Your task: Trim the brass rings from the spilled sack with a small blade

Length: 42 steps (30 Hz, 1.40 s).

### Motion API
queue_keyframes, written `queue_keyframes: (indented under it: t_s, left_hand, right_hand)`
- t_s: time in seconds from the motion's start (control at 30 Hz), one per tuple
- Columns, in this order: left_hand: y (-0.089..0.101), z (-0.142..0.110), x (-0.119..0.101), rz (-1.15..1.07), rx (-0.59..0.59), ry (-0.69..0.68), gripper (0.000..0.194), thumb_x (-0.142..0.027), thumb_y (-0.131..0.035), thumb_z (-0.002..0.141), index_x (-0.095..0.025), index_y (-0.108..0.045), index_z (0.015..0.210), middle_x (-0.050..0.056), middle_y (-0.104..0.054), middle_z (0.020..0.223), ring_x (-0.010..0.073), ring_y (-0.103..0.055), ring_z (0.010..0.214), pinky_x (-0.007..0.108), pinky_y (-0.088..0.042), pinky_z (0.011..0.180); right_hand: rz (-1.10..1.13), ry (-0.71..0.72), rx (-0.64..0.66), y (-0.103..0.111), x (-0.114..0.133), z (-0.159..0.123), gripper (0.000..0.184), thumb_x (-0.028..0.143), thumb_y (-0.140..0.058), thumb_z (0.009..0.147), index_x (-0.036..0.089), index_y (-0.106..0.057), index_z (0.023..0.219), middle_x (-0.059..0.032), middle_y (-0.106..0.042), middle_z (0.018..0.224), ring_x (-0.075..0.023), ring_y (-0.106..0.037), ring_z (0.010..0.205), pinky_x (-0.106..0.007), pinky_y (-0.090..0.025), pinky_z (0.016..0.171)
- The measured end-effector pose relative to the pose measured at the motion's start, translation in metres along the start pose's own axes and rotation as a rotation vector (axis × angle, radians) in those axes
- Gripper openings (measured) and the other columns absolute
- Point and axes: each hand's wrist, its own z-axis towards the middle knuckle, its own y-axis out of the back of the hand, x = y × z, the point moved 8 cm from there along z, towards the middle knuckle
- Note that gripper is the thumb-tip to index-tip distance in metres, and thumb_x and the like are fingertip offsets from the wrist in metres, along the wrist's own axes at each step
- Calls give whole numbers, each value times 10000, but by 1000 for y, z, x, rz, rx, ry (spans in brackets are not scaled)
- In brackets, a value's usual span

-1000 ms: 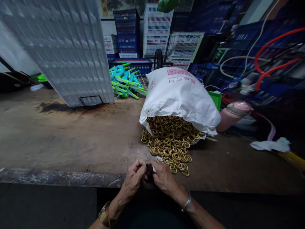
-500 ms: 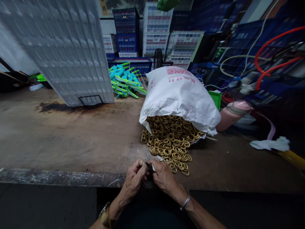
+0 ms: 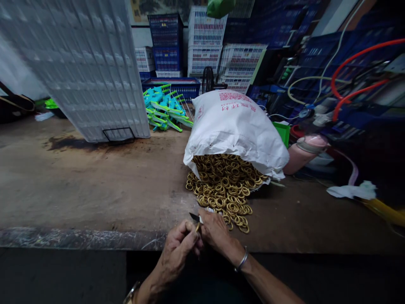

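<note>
My left hand [image 3: 182, 241] is closed in a pinch on a brass-coloured ring [image 3: 198, 227], partly hidden by the fingers. Close beside it, my right hand [image 3: 217, 230] grips a small knife [image 3: 194, 217] whose dark, pointed blade sticks out to the left past the fingertips; most of its handle is hidden. Both hands are over the table's front edge. Just beyond them lies a spread of brass-coloured rings [image 3: 232, 198], spilling from the mouth of a white woven sack [image 3: 236, 126] that lies on its side.
A stack of clear ribbed plastic trays [image 3: 95, 76] stands on the wooden table [image 3: 126, 177] at left. Green and blue plastic parts [image 3: 166, 107] lie behind. A pink bottle [image 3: 305, 154], a white cloth [image 3: 351, 191] and orange hoses [image 3: 335, 84] are at right. Crates [image 3: 205, 40] are stacked at the back.
My left hand has moved slightly down and toward me, and the ring now shows in its fingers. The knife blade has come away from the ring and points up to the left.
</note>
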Motion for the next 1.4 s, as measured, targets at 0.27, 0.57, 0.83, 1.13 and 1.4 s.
queue_keyframes:
  t_s: [0.27, 0.57, 0.83, 1.13, 1.4]
  left_hand:
    - [21, 9, 22, -374, -141, 100, 158, -275, -577, 752, -129, -542, 704, 58, -596, 759, 105, -517, 578, 209, -425, 469]
    - [24, 14, 38, -606, -142, 213, 158, -270, -613, 702, -152, -550, 786, 6, -577, 671, 88, -513, 527, 195, -376, 452]
    - [26, 28, 26, -368, -214, 104, 266, -376, -643, 687, -156, -496, 714, -15, -555, 636, 77, -497, 508, 175, -365, 417]
    - [26, 41, 11, 131, -230, 32, 322, -473, -576, 698, -165, -531, 780, -94, -410, 418, 47, -328, 332, 155, -263, 335]
    - [19, 37, -1, 241, -241, -111, 239, -361, -572, 730, -153, -534, 621, -45, -476, 505, 52, -351, 427, 173, -278, 415]
  right_hand:
    - [-156, -168, -220, 20, -20, 5, 296, 82, -429, 749, 189, -481, 1019, -44, -635, 848, -164, -570, 721, -263, -255, 591]
    - [-81, -166, -213, 23, -29, 15, 228, 60, -430, 720, 211, -532, 857, -11, -641, 747, -152, -580, 671, -252, -232, 546]
    - [426, -20, -241, 38, -22, 16, 157, 205, -369, 819, 202, -526, 837, 3, -579, 713, -131, -530, 659, -217, -348, 604]
    - [727, 64, -119, 37, -3, 7, 188, 299, -405, 823, 177, -506, 723, 36, -483, 638, -104, -444, 613, -210, -339, 583]
    - [967, -89, -25, 12, -10, 8, 327, 437, -383, 828, 176, -471, 650, 58, -430, 507, -71, -355, 453, -197, -305, 476]
